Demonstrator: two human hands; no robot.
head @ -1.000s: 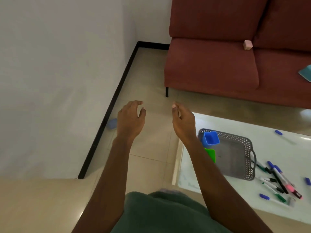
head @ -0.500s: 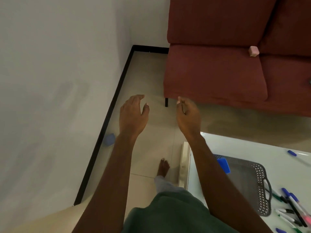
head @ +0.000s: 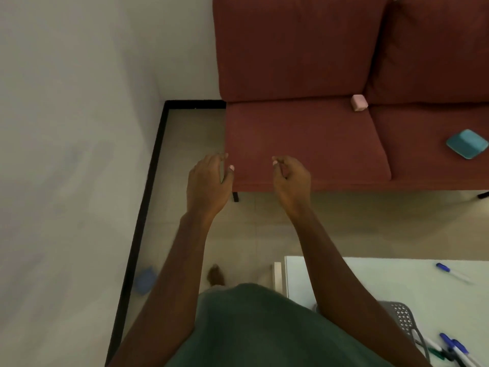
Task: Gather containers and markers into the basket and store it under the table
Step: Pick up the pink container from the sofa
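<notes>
from the head camera, both arms reach out over the tiled floor (head: 185, 144) toward the red sofa (head: 304, 133). the left hand (head: 209, 184) hangs palm down, fingers loosely curled and apart, holding nothing. the right hand (head: 292, 181) is just beside it, fingers bent inward in a slack curl, also empty; the two hands are apart, not touching each other.

the white bench (head: 383, 282) sits at the lower right. on it the grey perforated basket (head: 402, 319) shows only a corner past the right forearm, so what lies inside it cannot be told. one blue-capped marker (head: 449, 271) lies alone near the far edge of the bench, well apart from the basket. a cluster of markers (head: 449, 350) with blue, green and dark caps lies just beside the basket's handle at the bottom right corner. no writing on any marker can be read.

on the sofa seat a small pink container (head: 359, 102) rests near the seam between cushions, and a teal square container (head: 467, 143) lies on the right cushion. a blurred blue container (head: 145, 279) sits on the floor by the black skirting (head: 148, 186) at the wall. a bare foot (head: 215, 274) shows above the green shirt (head: 264, 329).
</notes>
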